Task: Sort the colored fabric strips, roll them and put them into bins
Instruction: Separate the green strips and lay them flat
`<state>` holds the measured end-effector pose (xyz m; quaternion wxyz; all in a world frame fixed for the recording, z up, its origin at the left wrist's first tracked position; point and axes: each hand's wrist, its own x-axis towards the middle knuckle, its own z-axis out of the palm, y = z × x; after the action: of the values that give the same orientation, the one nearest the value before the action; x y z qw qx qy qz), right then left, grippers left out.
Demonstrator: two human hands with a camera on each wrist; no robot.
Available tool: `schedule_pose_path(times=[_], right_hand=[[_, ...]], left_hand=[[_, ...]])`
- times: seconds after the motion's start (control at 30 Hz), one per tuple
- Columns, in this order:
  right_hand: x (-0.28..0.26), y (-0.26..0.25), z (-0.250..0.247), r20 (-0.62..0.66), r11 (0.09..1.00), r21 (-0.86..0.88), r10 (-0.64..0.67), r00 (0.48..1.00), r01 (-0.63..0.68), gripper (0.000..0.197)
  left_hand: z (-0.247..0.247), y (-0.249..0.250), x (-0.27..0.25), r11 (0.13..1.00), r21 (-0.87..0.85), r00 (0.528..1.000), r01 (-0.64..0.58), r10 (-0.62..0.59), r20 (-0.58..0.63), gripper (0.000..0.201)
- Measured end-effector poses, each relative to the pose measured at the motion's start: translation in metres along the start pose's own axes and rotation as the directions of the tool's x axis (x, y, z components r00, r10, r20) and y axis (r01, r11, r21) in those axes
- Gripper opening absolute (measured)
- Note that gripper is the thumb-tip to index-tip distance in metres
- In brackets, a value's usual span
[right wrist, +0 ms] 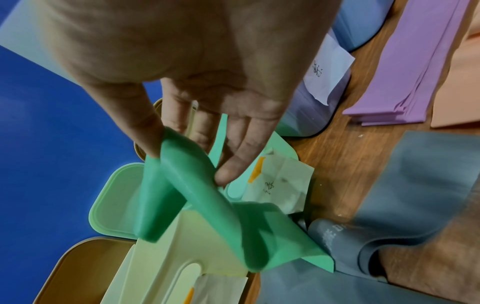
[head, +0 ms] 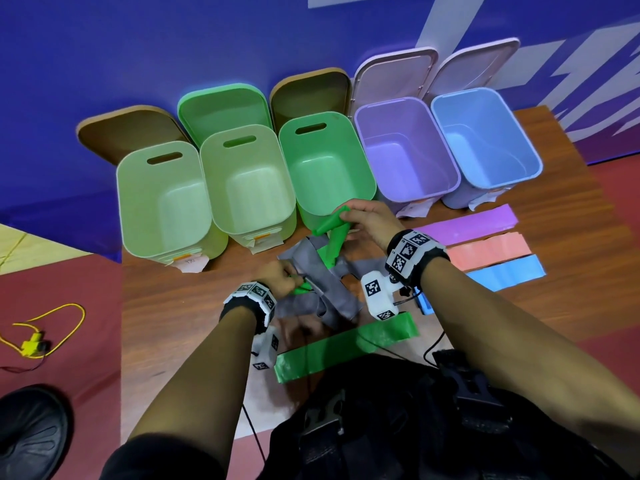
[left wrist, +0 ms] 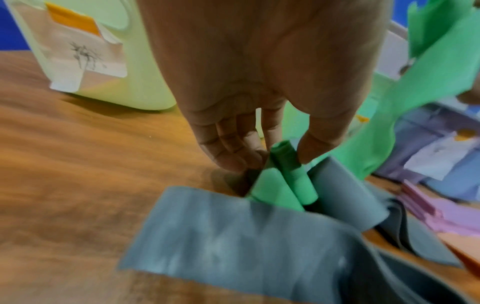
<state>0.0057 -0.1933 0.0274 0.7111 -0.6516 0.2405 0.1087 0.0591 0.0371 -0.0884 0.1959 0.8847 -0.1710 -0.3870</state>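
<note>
Wooden table point(head: 194, 306): five open plastic bins in one row along its far edge, lids propped behind against the wall.
- Left to right: pale green bin point(head: 162, 202), second pale green bin point(head: 249, 181), deeper green bin point(head: 325, 168), purple bin point(head: 405, 150), blue bin point(head: 485, 133).
- Before the purple and blue bins, at right: flat purple strip point(head: 467, 225), salmon strip point(head: 488, 252) nearer, blue strip point(head: 505, 275) nearest.
- Centre: heap of grey strips point(head: 311, 282).
- Near edge: flat green strip point(head: 346, 344).
</note>
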Motion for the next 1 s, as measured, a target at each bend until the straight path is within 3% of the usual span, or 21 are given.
schedule_pose_path(times=[0.07,0.2,0.43,0.6,0.8,1.0], right_hand=[[-0.001,0.0,0.003,0.013,1.0,-0.02,-0.011,1.0,0.011,0.016],[-0.009,-0.005,0.006,0.07,0.996,-0.084,-0.025,0.997,0.03,0.022],[-0.021,-0.014,0.005,0.098,0.992,-0.117,-0.027,0.995,0.039,0.033],[-0.019,-0.012,0.005,0.142,0.996,-0.086,-0.022,0.99,0.035,0.024],[-0.024,-0.014,0.008,0.108,0.973,-0.2,-0.094,0.99,0.114,0.017],[-0.028,-0.021,0.007,0.091,0.956,-0.228,-0.166,0.982,0.183,0.016]], left_hand=[[-0.009,0.013,-0.012,0.997,-0.074,0.999,0.01,-0.013,-0.045,0.015],[-0.027,0.035,-0.033,0.974,-0.222,0.979,0.039,-0.082,-0.187,0.029],[-0.044,0.056,-0.039,0.838,-0.543,0.951,-0.054,-0.122,-0.283,0.046],[-0.054,0.072,-0.044,0.808,-0.571,0.948,-0.146,-0.052,-0.315,0.052],[-0.062,0.094,-0.048,0.741,-0.652,0.95,-0.159,-0.064,-0.305,0.046],[-0.062,0.107,-0.058,0.718,-0.67,0.96,-0.188,-0.009,-0.279,0.059]])
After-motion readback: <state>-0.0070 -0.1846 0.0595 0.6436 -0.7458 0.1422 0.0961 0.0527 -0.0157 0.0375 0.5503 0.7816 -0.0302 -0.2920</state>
